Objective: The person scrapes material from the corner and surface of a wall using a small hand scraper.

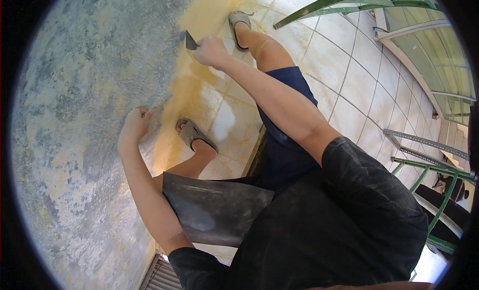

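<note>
In my right hand [211,52] is a small putty knife [190,41], its dark blade at the lower edge of the mottled grey-blue wall [89,103], beside a yellowish band [202,13]. My left hand [135,127] is lower in the picture, against or close before the wall, with the fingers curled; whether it holds anything cannot be made out. A dark, flexible-looking sheet [220,207] lies across my left thigh, with a few pale marks on it.
White floor tiles [333,65] with yellowish stains stretch beside the wall. Green metal frames [318,9] stand at the upper right and lower right. A perforated metal angle bar [426,142] and a glazed panel [423,50] are at the right. A slatted grille [162,275] is at the bottom.
</note>
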`<state>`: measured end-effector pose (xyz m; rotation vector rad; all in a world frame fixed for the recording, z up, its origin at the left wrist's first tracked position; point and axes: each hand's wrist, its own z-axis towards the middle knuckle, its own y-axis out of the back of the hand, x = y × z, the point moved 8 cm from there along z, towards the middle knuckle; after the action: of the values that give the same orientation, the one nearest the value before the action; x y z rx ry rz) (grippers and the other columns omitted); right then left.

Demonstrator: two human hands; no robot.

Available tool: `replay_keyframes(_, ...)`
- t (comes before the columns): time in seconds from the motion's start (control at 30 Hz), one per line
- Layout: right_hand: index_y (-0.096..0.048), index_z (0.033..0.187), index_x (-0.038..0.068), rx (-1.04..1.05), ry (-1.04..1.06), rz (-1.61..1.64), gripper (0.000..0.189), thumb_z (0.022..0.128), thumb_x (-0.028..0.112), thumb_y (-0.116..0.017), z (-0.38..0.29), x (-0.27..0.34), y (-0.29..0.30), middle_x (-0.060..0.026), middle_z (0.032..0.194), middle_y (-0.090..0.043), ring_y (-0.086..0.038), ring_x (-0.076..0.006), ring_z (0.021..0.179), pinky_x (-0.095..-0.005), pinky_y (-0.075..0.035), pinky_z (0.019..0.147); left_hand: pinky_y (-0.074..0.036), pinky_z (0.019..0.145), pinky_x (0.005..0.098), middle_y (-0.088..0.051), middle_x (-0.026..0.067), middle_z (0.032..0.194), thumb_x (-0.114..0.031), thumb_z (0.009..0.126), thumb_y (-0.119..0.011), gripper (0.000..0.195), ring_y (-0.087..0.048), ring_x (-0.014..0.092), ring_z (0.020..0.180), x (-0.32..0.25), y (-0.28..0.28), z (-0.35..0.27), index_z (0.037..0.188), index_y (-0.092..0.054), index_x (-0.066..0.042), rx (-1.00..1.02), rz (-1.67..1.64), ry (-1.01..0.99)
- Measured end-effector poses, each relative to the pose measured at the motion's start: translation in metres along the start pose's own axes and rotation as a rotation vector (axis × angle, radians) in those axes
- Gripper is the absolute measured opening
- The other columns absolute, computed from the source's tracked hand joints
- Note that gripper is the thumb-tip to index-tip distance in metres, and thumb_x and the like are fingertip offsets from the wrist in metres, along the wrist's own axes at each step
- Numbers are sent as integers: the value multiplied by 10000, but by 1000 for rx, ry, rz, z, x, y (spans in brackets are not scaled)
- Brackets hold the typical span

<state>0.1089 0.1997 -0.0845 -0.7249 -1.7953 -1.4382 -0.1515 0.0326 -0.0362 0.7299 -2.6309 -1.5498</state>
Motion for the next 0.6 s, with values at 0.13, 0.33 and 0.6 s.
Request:
replay_keyframes(0.13, -715, 774, -8, -2, 153, -19, 281, 708, 227, -576, -12, 18, 6, -258, 856, -674, -666, -420, 831, -455, -526, 793, -455, 625, 411, -589, 151, 628, -334, 957, -566, 390, -602, 260, 584, 6, -3, -2, 815, -595, 29, 4, 19, -12)
replay_keyframes(0.33, -711, 764, -19, 8, 142, -14, 274, 703, 204, -564, -16, 19, 5, -262, 824, -669, -665, -423, 827, -456, -527, 781, -457, 642, 417, -599, 157, 642, -338, 953, -574, 391, -608, 272, 609, 3, -11, 0, 837, -608, 34, 32, -30, 55)
replay_keyframes(0.6, -706, 753, -20, -21, 170, -24, 256, 692, 183, -563, -9, 15, 9, -265, 812, -663, -658, -428, 803, -452, -527, 765, -469, 650, 414, -624, 153, 652, -346, 955, -571, 391, -634, 260, 656, -5, -11, 2, 858, -618, 30, 63, -11, 66)
